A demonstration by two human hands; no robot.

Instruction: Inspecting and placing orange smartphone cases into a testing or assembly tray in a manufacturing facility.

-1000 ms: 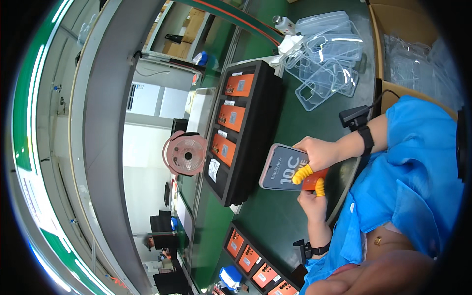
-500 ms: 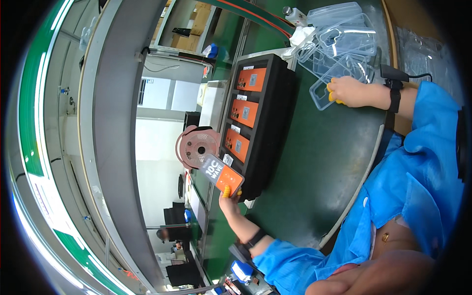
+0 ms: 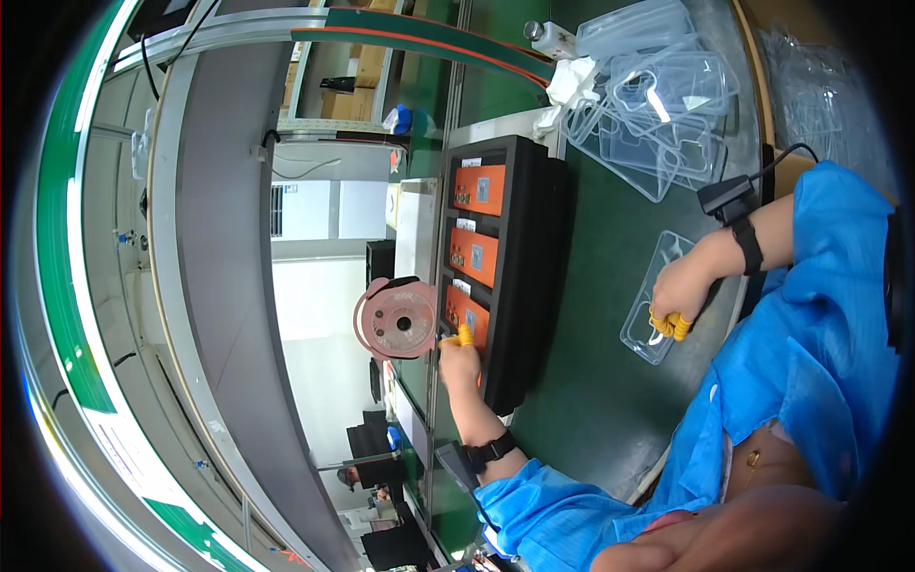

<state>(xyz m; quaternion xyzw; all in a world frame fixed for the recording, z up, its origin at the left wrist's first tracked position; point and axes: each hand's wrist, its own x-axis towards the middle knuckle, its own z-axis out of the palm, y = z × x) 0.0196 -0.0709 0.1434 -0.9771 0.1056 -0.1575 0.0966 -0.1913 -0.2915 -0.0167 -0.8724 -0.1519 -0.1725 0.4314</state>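
My right hand (image 3: 682,294), with yellow finger cots, grips the near end of a clear plastic tray (image 3: 640,329), which lies on the green table and is partly hidden by the hand. My left hand (image 3: 459,357), also with yellow finger cots, is at the end of a long black rack (image 3: 534,286). Its fingers are bent close together beside an orange flat pack (image 3: 467,311); whatever they hold is hidden. Two more orange packs, a middle one (image 3: 473,255) and a far one (image 3: 478,191), sit in the rack's compartments.
A heap of clear plastic trays (image 3: 667,105) lies at the top right, by crumpled white tissue (image 3: 570,80) and a white bottle (image 3: 550,40). A pink round fan (image 3: 398,318) stands beside the rack. A green table (image 3: 591,400) extends below. A cable runs by my right wrist.
My right hand has moved down from the heap with a clear tray, now on the table. The orange-and-grey pack that my left hand held out is no longer visible; that hand is against the rack.
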